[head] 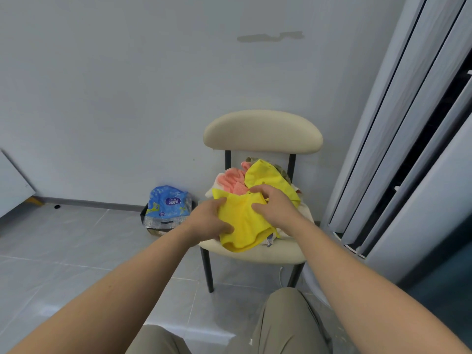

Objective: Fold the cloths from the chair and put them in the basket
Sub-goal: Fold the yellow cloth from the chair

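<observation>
Fabric on that yellow cloth [242,221] looks thin, light and floppy, so I'd guess it sags wherever it isn't held (take corners or a hem, not the middle). It lies on the front of the chair [263,131] seat, just right of frame centre, with a pink cloth [231,178] behind. The left hand [212,221] pinches its left edge, fingers curled on it. The right hand [273,205] grips the upper right part. Neither hand is open.

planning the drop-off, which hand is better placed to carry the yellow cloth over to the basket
Left, probably. Both hands hold the yellow cloth on the chair, but the basket sits on the floor beyond the left hand, so the right hand would have to cross.
</observation>
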